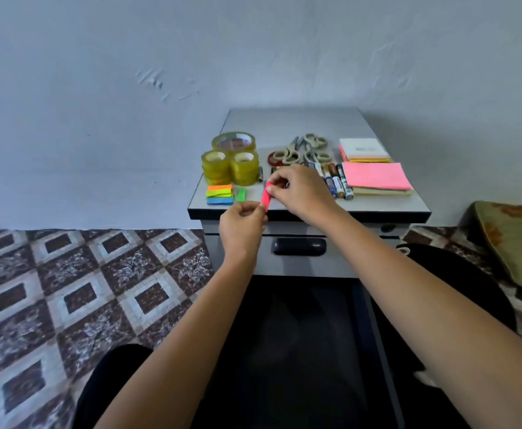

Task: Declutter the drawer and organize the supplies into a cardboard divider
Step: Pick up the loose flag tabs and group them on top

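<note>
Both hands hold a small pink strip of sticky flags above the front edge of the grey cabinet top. My left hand pinches its lower end; my right hand pinches its upper end. To the left lie a stack of orange, yellow, green and blue flags and a single green strip. Behind them stand three yellow tape rolls. Scissors, batteries and markers and pink sticky-note pads fill the right side. The pulled-out bottom drawer below looks dark.
An upper drawer with a black handle is closed. A patterned brown and white floor spreads to the left. A floral cushion sits at the right. A pale wall rises behind the cabinet.
</note>
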The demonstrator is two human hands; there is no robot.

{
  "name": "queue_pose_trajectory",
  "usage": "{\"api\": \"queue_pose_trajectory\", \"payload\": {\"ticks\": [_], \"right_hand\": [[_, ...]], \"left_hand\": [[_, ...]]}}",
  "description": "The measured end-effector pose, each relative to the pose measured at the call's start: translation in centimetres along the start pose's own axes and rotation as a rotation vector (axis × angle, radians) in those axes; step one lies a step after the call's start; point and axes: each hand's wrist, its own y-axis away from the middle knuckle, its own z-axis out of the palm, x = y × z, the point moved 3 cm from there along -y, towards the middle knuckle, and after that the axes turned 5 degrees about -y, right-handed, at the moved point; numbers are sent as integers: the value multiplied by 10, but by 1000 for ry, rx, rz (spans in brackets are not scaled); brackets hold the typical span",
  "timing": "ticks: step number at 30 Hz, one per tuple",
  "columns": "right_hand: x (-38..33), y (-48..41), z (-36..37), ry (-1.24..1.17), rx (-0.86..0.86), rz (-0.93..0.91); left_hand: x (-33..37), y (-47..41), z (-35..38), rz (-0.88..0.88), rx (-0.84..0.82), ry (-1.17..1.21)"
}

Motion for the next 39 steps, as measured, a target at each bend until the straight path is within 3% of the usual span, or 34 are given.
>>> {"api": "queue_pose_trajectory", "payload": {"ticks": [6,18,27,30,33,39], "right_hand": [[-6,-23,21,113,-64,-41],[-9,-38,37,233,-74,-50],[-17,-15,9,19,51,-67],[-12,23,-5,-18,59,-77],[7,74,-3,-4,-56,-41],[69,186,41,49,-612,192]], "left_hand": [[-2,-9,-4,-24,90,-14],[-7,-6,-14,7,59,-55],[-14,19,-30,65,21,-118],[-34,34,-35,105,-111,-247],[-66,51,-36,85,-375,-467],[-135,97,-35,31,-1067,-981]]}}
